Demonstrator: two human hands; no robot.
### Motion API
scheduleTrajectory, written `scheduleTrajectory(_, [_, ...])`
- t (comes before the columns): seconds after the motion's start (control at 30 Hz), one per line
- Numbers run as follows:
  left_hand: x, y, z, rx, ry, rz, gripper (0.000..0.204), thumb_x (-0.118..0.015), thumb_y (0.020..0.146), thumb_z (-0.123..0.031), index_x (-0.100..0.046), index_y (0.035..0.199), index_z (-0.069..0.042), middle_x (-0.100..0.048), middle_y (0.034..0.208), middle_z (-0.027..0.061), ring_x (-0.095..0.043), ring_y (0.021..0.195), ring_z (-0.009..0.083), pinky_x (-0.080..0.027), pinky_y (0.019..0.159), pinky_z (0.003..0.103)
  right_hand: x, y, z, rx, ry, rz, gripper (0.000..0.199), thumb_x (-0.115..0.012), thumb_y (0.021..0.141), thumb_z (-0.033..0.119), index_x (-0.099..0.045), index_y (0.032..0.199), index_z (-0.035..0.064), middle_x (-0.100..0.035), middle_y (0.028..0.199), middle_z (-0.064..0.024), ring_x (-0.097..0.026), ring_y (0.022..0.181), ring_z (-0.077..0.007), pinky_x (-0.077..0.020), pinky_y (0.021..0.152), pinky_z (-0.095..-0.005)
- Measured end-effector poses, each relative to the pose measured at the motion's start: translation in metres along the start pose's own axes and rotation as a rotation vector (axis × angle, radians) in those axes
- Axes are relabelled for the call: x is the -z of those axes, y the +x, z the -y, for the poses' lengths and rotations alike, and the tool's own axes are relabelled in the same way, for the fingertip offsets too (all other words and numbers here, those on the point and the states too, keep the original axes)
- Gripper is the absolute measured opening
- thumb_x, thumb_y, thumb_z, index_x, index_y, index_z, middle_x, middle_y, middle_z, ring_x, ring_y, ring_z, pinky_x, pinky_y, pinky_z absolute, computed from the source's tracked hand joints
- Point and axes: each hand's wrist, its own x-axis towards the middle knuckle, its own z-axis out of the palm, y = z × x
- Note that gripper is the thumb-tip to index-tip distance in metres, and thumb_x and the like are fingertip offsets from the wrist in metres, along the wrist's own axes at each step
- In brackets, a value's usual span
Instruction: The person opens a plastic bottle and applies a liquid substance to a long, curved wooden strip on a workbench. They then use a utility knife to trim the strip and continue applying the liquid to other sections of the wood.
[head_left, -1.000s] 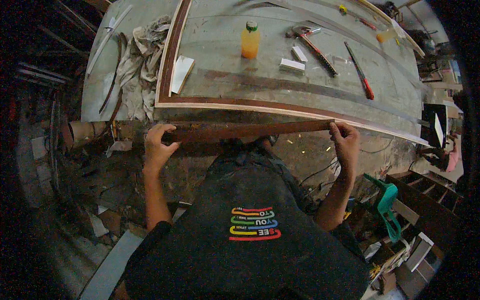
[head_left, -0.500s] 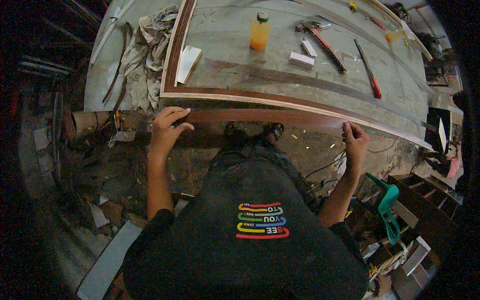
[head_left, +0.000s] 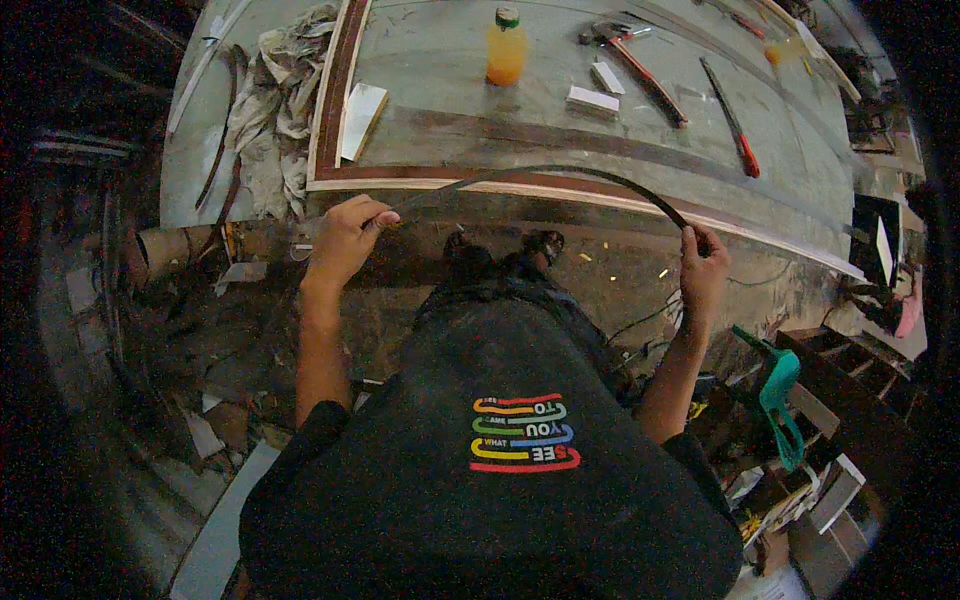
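Since half a second ago the dark strip [head_left: 540, 175] has come up off the bench edge and now bows in an arc between both hands, where before it lay flat and straight along the front. Left hand [head_left: 345, 240] is closed around the strip's left end, fingers curled over it. Right hand [head_left: 703, 270] pinches the right end, held up in front of the bench's [head_left: 450, 100] front edge. The arc's top sits over the pale-and-brown trim [head_left: 600, 192] that runs along the bench front.

Up on the bench: an orange bottle with a green cap [head_left: 506, 50], two small white blocks [head_left: 593, 98] just beside it, a hammer with a red handle [head_left: 640, 65], and a long red-handled tool [head_left: 732, 130] further right. Pile of rags [head_left: 275, 110] lies at the left end, with a flat white piece [head_left: 360, 105] near it. Down on the floor to the right there's a teal handsaw handle [head_left: 778, 395].
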Motion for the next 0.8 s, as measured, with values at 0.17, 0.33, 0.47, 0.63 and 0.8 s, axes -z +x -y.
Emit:
scheduleTrajectory(0.17, [0.006, 0.004, 0.000, 0.001, 0.051, 0.090, 0.032, -0.073, 0.093, -0.036, -0.075, 0.093, -0.004, -0.071, 0.087, 0.0141, -0.068, 0.080, 0.0346, -0.052, 0.073, 0.040, 0.012, -0.001, -0.008, 0.073, -0.212, -0.176, 0.022, -0.072, 0.098, 0.022, -0.071, 0.112, 0.0044, -0.069, 0.103, -0.0074, -0.065, 0.092, -0.0175, -0.0521, 0.084, -0.0314])
scheduleTrajectory(0.33, [0.010, 0.007, -0.014, 0.131, -0.049, 0.246, 0.034, -0.077, 0.090, -0.039, -0.075, 0.089, -0.004, -0.071, 0.076, 0.0119, -0.067, 0.068, 0.0260, -0.050, 0.066, 0.038, 0.028, 0.007, -0.011, 0.125, -0.087, -0.129, 0.024, -0.069, 0.101, 0.022, -0.069, 0.117, 0.0048, -0.068, 0.106, -0.0082, -0.064, 0.098, -0.0193, -0.0509, 0.089, -0.0341])
scheduleTrajectory(0.47, [0.009, 0.005, -0.018, 0.271, -0.103, 0.370, 0.035, -0.078, 0.090, -0.039, -0.075, 0.088, -0.004, -0.068, 0.069, 0.0080, -0.063, 0.063, 0.0167, -0.049, 0.062, 0.036, 0.033, 0.010, 0.001, 0.109, 0.093, -0.057, 0.027, -0.069, 0.100, 0.019, -0.068, 0.122, 0.0036, -0.070, 0.106, -0.0069, -0.064, 0.099, -0.0167, -0.0517, 0.089, -0.0316])
scheduleTrajectory(0.63, [-0.006, -0.014, 0.007, 0.200, -0.180, 0.367, 0.036, -0.076, 0.092, -0.038, -0.073, 0.087, -0.002, -0.067, 0.069, 0.0100, -0.061, 0.066, 0.0146, -0.049, 0.065, 0.035, 0.028, 0.003, 0.032, 0.043, 0.219, -0.092, 0.032, -0.070, 0.099, 0.017, -0.067, 0.128, 0.0041, -0.069, 0.095, -0.0035, -0.064, 0.084, -0.0117, -0.0535, 0.079, -0.0284])
scheduleTrajectory(0.8, [-0.022, -0.041, 0.047, 0.237, -0.239, 0.472, 0.036, -0.077, 0.091, -0.037, -0.072, 0.090, -0.002, -0.066, 0.075, 0.0088, -0.062, 0.073, 0.0168, -0.050, 0.070, 0.036, -0.005, 0.001, 0.065, -0.075, 0.491, -0.014, 0.036, -0.074, 0.096, 0.018, -0.067, 0.129, 0.0047, -0.070, 0.094, -0.0051, -0.065, 0.079, -0.0119, -0.0570, 0.073, -0.0297])
